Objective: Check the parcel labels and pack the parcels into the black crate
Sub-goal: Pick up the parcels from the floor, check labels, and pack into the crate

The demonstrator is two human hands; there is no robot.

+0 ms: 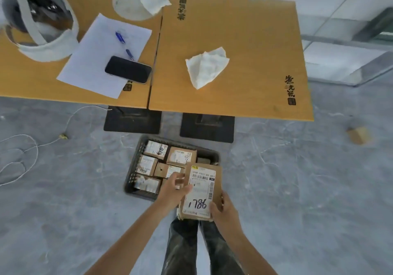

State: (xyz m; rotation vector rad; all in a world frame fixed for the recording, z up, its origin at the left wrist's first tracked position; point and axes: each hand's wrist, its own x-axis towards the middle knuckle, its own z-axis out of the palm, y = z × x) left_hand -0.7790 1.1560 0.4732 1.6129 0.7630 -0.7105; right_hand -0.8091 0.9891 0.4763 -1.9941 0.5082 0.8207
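Observation:
I hold a brown cardboard parcel (217,181) above the near right corner of the black crate (131,168). Its white label faces up, with a barcode and "1786" handwritten in black. My left hand (172,189) grips the parcel's left edge, thumb on the label. My right hand (223,208) grips its lower right corner, thumb on top. The crate stands on the grey floor in front of my legs. Several labelled brown parcels (180,157) lie flat inside it, packed close together.
Two orange tables (255,51) stand beyond the crate on black bases. On them lie a paper sheet with a blue pen (124,45), a black phone (128,69), crumpled tissues (206,66) and a white bag (40,23). A white cord (34,147) trails on the floor at left.

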